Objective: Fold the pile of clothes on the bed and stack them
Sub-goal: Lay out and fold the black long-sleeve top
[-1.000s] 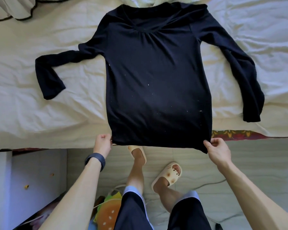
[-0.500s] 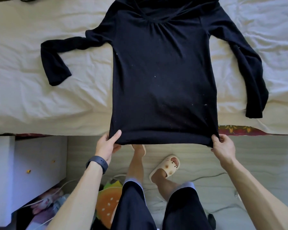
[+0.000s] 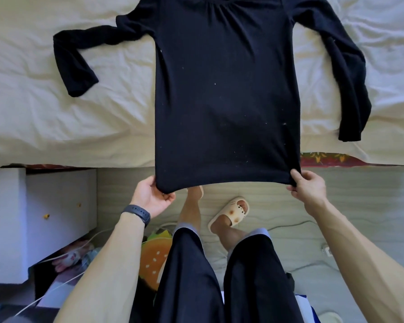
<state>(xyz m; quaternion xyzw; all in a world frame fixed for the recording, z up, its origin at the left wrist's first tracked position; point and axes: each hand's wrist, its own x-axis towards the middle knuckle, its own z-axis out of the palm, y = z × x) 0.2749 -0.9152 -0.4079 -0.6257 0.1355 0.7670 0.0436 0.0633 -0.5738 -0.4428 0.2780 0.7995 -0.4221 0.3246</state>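
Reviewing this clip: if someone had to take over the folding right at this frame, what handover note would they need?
Left hand: grip holds the left hem corner of the black long-sleeved top.
Right hand: grip pinches the right hem corner.
The top lies front up on the white bed sheet, both sleeves spread out to the sides, hem held past the bed's edge.
Done: top laid out flat.
Left: fold the sleeves in, fold the body, stack it. No pile or stack is in view.
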